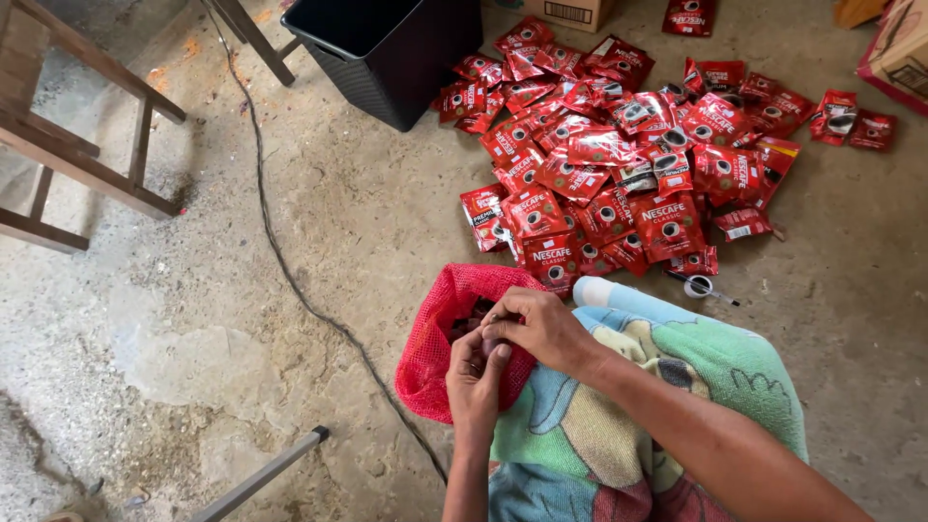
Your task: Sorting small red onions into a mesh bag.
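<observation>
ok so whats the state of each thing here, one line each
red mesh bag: mouth open, resting against the lap
left hand: fingers pinching something small at the bag mouth
right hand: fingers curled at the same spot
red sachets: sealed, piled loose on the floor
black bin: upright, no lid
black cable: slack across the floor

hands (pixel 507 348) at mesh bag (pixel 430 362) on lap, sachet pile (pixel 619 174) beyond, bin (pixel 387 48) behind-left, cable (pixel 290 271) left
</observation>
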